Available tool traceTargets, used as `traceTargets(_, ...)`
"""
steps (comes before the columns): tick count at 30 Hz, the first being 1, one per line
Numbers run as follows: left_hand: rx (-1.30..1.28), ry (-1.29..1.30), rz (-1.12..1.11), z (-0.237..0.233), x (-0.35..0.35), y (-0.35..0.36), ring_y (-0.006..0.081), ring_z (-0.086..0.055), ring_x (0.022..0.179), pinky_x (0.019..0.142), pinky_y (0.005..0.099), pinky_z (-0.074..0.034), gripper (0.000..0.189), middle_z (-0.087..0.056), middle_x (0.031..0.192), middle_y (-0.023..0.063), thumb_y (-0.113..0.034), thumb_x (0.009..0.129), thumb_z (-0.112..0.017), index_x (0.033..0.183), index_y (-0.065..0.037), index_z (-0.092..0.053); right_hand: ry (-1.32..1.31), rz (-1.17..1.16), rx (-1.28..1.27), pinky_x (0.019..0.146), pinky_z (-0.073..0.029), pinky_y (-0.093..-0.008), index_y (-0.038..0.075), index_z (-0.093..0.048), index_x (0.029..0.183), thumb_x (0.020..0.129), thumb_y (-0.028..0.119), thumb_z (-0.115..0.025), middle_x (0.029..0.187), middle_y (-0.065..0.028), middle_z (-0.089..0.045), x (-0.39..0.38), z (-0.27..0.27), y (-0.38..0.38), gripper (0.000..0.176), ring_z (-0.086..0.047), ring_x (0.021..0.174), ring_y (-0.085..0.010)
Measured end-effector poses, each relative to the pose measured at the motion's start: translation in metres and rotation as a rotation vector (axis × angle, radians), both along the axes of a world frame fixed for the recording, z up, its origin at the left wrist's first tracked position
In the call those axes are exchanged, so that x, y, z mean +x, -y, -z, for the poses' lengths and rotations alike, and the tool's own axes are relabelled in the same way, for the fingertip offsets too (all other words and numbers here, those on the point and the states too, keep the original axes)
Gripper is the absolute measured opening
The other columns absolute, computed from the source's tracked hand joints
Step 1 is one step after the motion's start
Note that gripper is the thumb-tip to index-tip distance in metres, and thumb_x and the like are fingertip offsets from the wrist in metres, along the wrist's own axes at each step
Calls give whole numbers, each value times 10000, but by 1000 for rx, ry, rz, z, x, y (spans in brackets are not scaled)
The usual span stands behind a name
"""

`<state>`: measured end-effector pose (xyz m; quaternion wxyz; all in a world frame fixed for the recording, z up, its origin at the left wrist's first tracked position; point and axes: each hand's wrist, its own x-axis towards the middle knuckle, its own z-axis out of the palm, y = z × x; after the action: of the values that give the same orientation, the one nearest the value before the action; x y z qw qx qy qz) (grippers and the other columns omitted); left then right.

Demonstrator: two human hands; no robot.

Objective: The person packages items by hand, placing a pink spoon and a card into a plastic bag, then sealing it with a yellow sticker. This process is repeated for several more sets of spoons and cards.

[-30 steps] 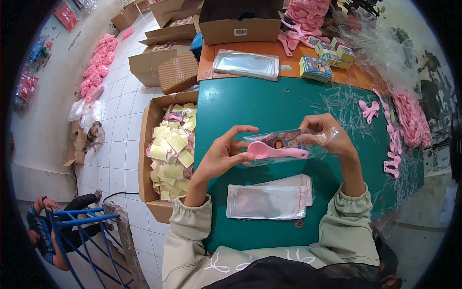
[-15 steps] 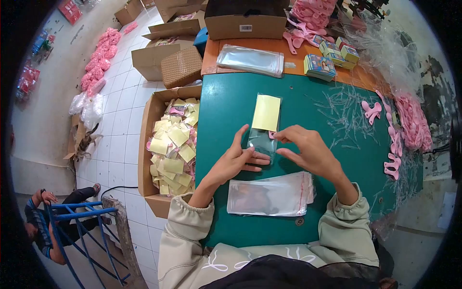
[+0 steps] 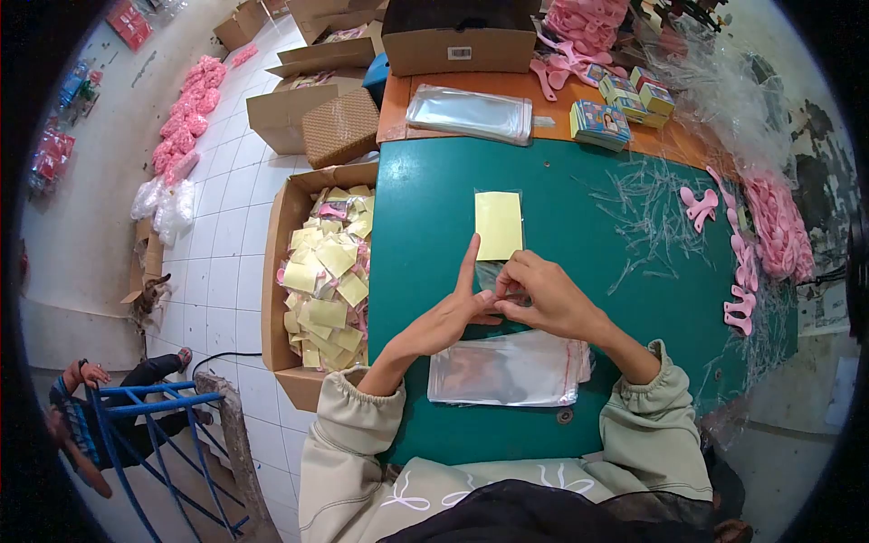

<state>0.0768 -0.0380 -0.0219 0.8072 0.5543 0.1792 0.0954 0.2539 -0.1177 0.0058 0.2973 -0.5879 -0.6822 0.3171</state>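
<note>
A clear plastic bag [image 3: 489,271] with a yellow card [image 3: 499,225] inside lies on the green tabletop in front of me. My left hand [image 3: 453,314] is at the bag's near end, its index finger stretched along the card's left side and its thumb and other fingers closing on the plastic. My right hand [image 3: 545,297] pinches the same near end, its fingertips meeting my left thumb. The hands cover most of that end. Just below them lies a stack of clear plastic bags [image 3: 502,373].
Left of the table, a carton [image 3: 273,299] holds many packed yellow cards. Pink spoons [image 3: 699,208] and plastic strips [image 3: 647,217] lie to the right. Another bag stack [image 3: 471,113], card packs [image 3: 599,125] and a brown box [image 3: 459,45] stand at the back. A person [image 3: 81,407] sits lower left.
The bag with the card has shifted slightly toward me and straightened. Both hands have come together at its near end, and the pink piece below the card is now hidden.
</note>
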Motion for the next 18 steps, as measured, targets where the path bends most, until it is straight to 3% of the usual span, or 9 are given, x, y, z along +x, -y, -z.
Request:
traceTargets(3,-88,45,-6,4,0,1,249,-546,1056,909,380,-472,645,-469,1187,207,-243,988,-310,1437,-146,143,38,-41,44,656,-459,-332,16,-544,823,754,108,-670,831,-96,-503,-1,3,1,170,-521,762,-235)
traceTargets(6,-255,-18,-57,0,4,-3,216,-586,960,857,354,-502,643,-529,1097,178,-195,972,-355,1452,-139,69,176,-94,147,686,-439,-354,26,-527,815,738,90,-662,825,-90,-489,-6,-1,3,169,-500,790,-257)
traceTargets(10,-34,-109,-107,20,10,-10,168,-612,833,789,313,-528,645,-579,962,128,-70,930,-395,1454,-144,-27,246,-178,217,715,-413,-366,36,-509,811,722,74,-654,812,-91,-468,-10,5,5,175,-484,818,-277)
traceTargets(12,75,-129,-67,25,9,-10,157,-610,831,794,291,-520,673,-586,929,103,-12,911,-402,1453,-172,-36,116,-239,148,717,-414,-367,37,-513,784,730,89,-639,797,-105,-480,-4,2,5,147,-492,791,-270)
traceTargets(18,-90,-87,-133,14,14,2,209,-630,915,797,305,-530,588,-601,996,159,-9,937,-352,1440,-151,-82,-232,-319,-154,662,-403,-293,30,-505,790,761,109,-649,791,-56,-471,45,-22,15,167,-468,732,-169)
